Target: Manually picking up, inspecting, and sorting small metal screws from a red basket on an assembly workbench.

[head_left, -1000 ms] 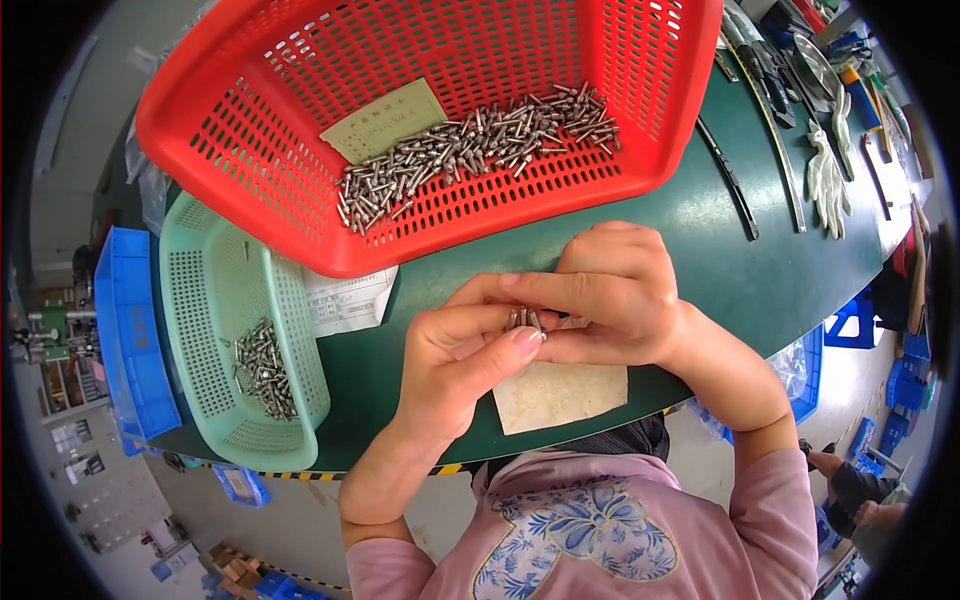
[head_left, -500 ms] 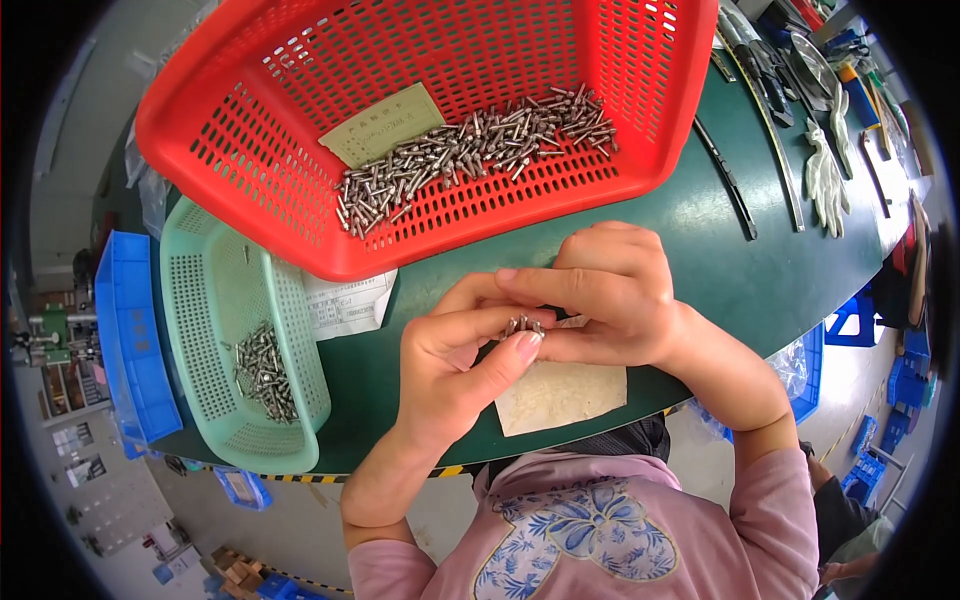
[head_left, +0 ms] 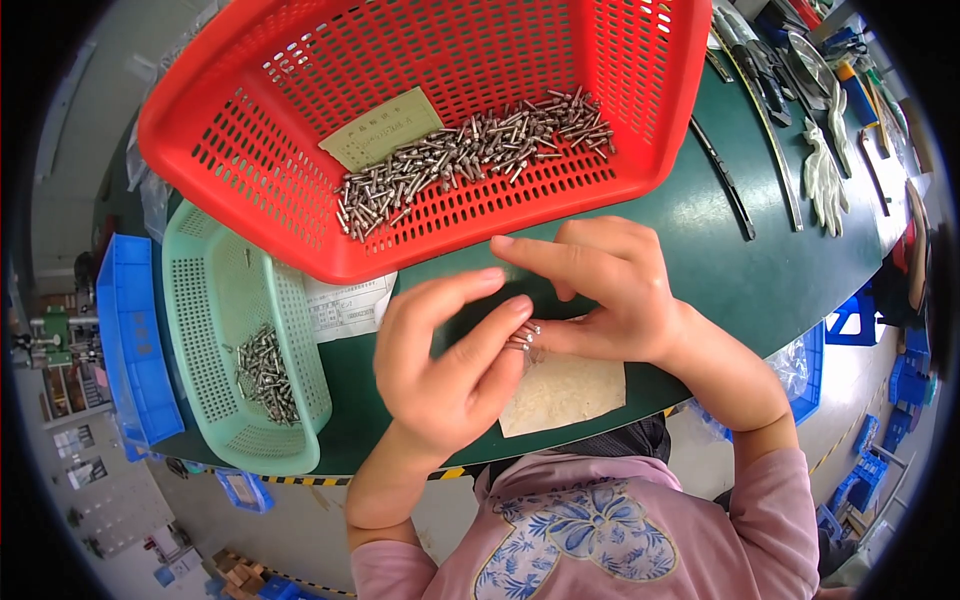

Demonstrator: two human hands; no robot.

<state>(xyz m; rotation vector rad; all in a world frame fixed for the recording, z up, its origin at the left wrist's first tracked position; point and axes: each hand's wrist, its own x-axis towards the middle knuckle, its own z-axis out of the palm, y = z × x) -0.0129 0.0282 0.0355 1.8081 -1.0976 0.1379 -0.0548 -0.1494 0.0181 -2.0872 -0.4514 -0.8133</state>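
Several small shiny metal pins stick out beside the curled lower fingers of my left hand, which seems to grip them; its forefinger and thumb are spread apart above. My right hand faces it, forefinger stretched out to the left and thumb close against the pins. Whether that thumb also bears on them is partly hidden. Beyond both hands, a tilted red perforated basket holds a heap of similar metal pins and a yellowish card.
A pale green basket with more pins stands at left, beside a blue bin. A printed sheet lies partly under the red basket. A beige sheet lies below my hands. White gloves and tools lie at right.
My hands have drawn apart slightly. My left hand has shifted left and its upper fingers have spread. My right forefinger has straightened away from the left hand; the pins now show more.
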